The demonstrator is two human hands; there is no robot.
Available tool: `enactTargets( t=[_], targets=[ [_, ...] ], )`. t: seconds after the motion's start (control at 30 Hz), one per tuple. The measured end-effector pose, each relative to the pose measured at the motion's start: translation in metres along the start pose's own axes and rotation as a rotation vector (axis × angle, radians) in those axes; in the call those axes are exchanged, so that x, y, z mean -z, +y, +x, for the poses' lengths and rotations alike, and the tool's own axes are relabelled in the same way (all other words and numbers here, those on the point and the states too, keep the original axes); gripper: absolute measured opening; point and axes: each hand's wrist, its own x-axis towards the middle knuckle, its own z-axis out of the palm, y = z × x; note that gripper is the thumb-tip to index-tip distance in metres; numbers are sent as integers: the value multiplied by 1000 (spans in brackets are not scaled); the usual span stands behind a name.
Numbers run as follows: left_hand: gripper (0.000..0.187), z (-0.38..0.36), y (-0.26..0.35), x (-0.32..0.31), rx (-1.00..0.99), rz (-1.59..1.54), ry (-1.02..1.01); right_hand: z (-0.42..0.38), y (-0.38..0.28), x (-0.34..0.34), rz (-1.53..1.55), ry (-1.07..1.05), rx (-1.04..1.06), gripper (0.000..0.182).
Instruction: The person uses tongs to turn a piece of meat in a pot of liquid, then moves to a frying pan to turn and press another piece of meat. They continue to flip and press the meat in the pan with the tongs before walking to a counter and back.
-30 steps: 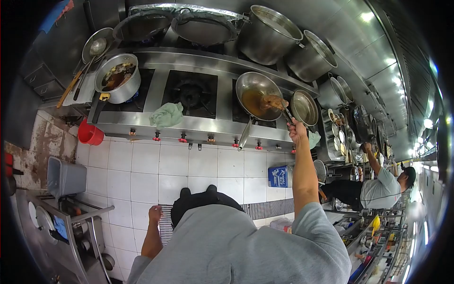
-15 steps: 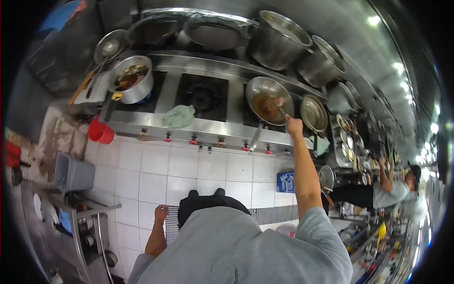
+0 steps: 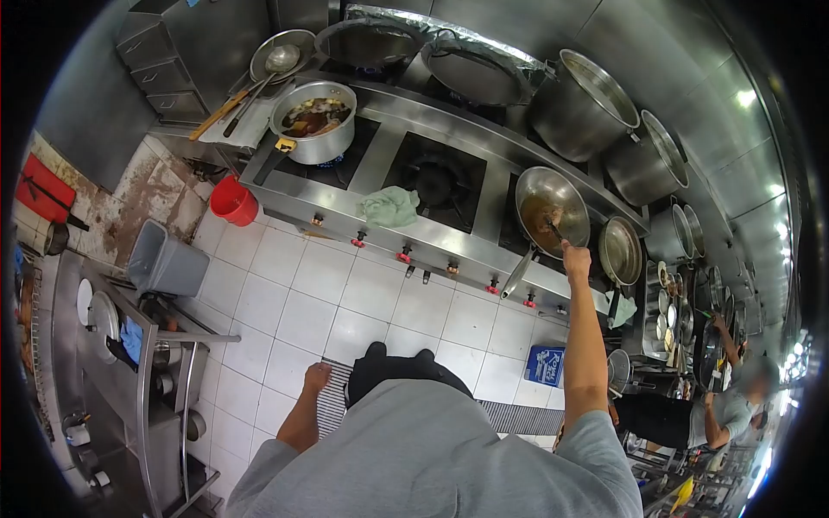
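Note:
My right hand (image 3: 576,263) is closed around a slim cooking utensil (image 3: 553,229), whose exact kind I cannot make out. Its far end is in a steel frying pan (image 3: 546,187) on the stove, touching a brownish piece of food (image 3: 551,215) in shallow brown liquid. The pan's handle (image 3: 517,274) points toward me over the stove's front edge, with no hand on it. Low at my side, my left hand (image 3: 318,375) hangs above the tiled floor, fingers curled in and nothing visible in them.
A pot of dark broth (image 3: 313,123) is on the left burner. A green cloth (image 3: 389,206) lies on the stove's front ledge. Large stockpots (image 3: 583,108) line the back. A red bucket (image 3: 233,201) and blue box (image 3: 544,365) are below. A co-worker (image 3: 721,414) stands at right.
My view has turned, so the stove appears shifted right and tilted. My right hand still holds the utensil in the pan. The co-worker's arms have changed position.

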Motion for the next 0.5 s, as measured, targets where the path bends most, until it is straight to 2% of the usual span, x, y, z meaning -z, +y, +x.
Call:
enactTargets(
  t=[0.07,0.27,0.43,0.5],
  targets=[
    [25,1,1,0,3,6,-8,-5,-4,0,6,41,-6,48],
    [22,15,11,1,14,-102,-54,-7,-1,-4,-33,26,23,53],
    [25,4,27,9,-26,39,-86,-16,-1,-2,-80,26,83,56],
    [25,0,31,10,50,89,-46,-12,5,-9,-108,57,113,56]
  ],
)
